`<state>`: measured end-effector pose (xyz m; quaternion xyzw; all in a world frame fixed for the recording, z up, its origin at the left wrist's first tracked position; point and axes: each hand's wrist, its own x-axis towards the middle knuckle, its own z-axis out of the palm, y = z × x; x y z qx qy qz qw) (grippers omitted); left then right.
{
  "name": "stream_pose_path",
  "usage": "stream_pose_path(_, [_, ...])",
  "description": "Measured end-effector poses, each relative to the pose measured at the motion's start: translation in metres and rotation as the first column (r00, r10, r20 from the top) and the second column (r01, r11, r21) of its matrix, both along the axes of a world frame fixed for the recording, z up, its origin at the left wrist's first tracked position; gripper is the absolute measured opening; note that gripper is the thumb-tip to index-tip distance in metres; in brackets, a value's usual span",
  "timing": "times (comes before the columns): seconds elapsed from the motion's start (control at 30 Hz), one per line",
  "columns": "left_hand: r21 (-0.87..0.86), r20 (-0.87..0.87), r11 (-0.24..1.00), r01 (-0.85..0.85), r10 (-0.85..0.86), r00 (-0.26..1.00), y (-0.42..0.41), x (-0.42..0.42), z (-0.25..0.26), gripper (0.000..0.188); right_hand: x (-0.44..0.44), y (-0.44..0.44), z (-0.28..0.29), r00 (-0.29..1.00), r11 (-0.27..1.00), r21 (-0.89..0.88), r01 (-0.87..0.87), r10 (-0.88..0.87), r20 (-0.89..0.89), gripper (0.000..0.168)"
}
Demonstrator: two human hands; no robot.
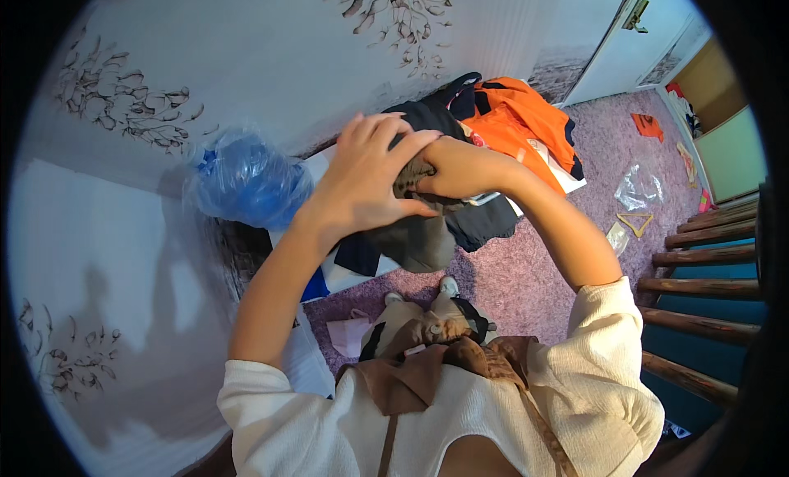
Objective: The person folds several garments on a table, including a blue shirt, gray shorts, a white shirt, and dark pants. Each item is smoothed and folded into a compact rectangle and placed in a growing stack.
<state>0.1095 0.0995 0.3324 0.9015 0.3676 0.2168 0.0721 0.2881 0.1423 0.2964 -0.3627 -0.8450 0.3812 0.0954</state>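
A dark olive-grey garment (419,246) hangs bunched below my hands, its lower end rounded and loose. Into its upper folds press the thumb and curled fingers of my right hand (471,166), gripping the cloth. Spread over the left side of the same garment is my left hand (370,175), thumb and fingers apart; whether it touches the cloth is unclear. Its fingertips come close to my right hand. Behind them, dark clothing (431,110) and an orange garment with navy parts (518,119) lie heaped on a white surface (354,275).
Blue items in clear plastic (246,178) stand left against the wall. On the purple carpet (511,255) lie a clear plastic bag (639,187), a yellow hanger (636,223) and a pale bag (348,335). Wooden bars (703,286) line the right side, below a door (629,45).
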Motion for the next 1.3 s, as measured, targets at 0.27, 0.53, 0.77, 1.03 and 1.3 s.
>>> stream_pose_path(0.27, [-0.252,-0.077,0.967,-0.032,0.013,0.997,0.003,-0.021,-0.001,0.028,0.007,0.002,0.011,0.995,0.998,0.061,-0.005,-0.001,0.103,0.048])
stream_pose_path(0.53, [-0.42,0.1,0.873,-0.249,0.317,0.943,-0.009,-0.062,0.02,0.02,0.065,-0.007,-0.013,0.98,0.978,0.152,0.141,-0.116,-0.164,0.038])
stream_pose_path(0.77, [0.009,-0.082,0.972,-0.235,0.235,0.968,-0.036,-0.072,0.014,0.024,0.064,-0.021,0.001,0.937,0.927,0.346,0.144,-0.016,-0.348,0.029])
stream_pose_path(1.03, [-0.099,-0.105,0.976,-0.196,0.186,0.977,-0.041,-0.069,0.01,0.025,0.05,-0.02,-0.019,0.982,0.744,0.659,0.112,0.018,-0.188,0.019])
stream_pose_path(1.3, [-0.211,0.022,0.962,-0.172,0.18,0.983,-0.041,-0.065,0.022,0.028,0.019,-0.03,-0.034,0.916,0.779,0.59,0.212,0.052,-0.397,0.016])
